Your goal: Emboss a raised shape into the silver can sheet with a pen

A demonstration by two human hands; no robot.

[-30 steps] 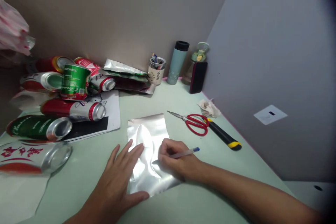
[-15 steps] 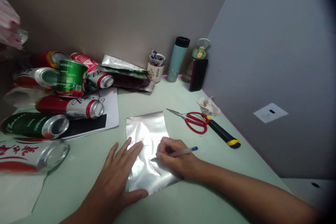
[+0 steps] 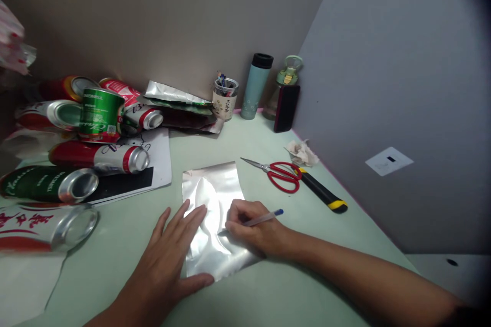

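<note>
1. Pinching a pen (image 3: pixel 264 218), the right hand (image 3: pixel 251 227) is resting on the foil sheet (image 3: pixel 213 214) at table (image 3: pixel 268 296) centre.
2. Left hand (image 3: pixel 169 250) is pressing flat, fingers spread, at the sheet's 8 o'clock.
3. Cans (image 3: pixel 76 163) are lying at 10 o'clock, scissors (image 3: pixel 278 173) at 2.

A shiny silver foil sheet (image 3: pixel 209 214) lies flat at lower centre of the frame — slightly crinkled, roughly rectangular — with a blue-capped pen (image 3: pixel 263 218) slanted over its right edge.
</note>
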